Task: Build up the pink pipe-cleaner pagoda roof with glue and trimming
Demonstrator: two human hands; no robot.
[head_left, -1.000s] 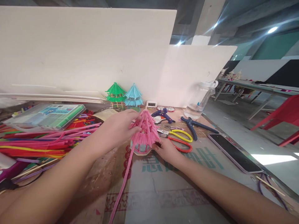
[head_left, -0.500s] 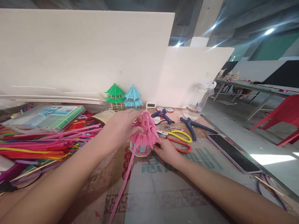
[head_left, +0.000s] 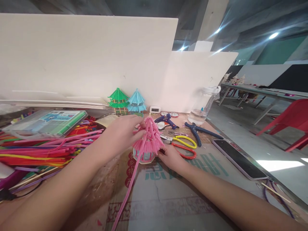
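A small pink pavilion model (head_left: 150, 146), its two-tiered roof made of pipe cleaners, stands at the middle of the table. My left hand (head_left: 128, 128) is closed at the left of its upper roof, thumb and fingertips pinching near a long pink pipe cleaner (head_left: 131, 184). That strand hangs over the lower roof and runs down toward me. My right hand (head_left: 172, 158) grips the model's lower right side with bent fingers. Some fingertips of both hands are hidden by the model. Behind it stand a green pavilion (head_left: 118, 99) and a light blue pavilion (head_left: 137, 102).
Scissors (head_left: 184, 142), blue pliers (head_left: 196, 130) and a blue glue gun (head_left: 167, 120) lie to the right, near a phone (head_left: 238, 158) and a water jug (head_left: 201, 107). Bundled pipe cleaners (head_left: 36, 150) and a plastic case (head_left: 45, 123) fill the left. A white board (head_left: 84, 57) stands behind.
The view has shifted slightly. The long pink pipe cleaner now lies higher across the roof, near my left fingertips. Both hands stay at the model in nearly the same places.
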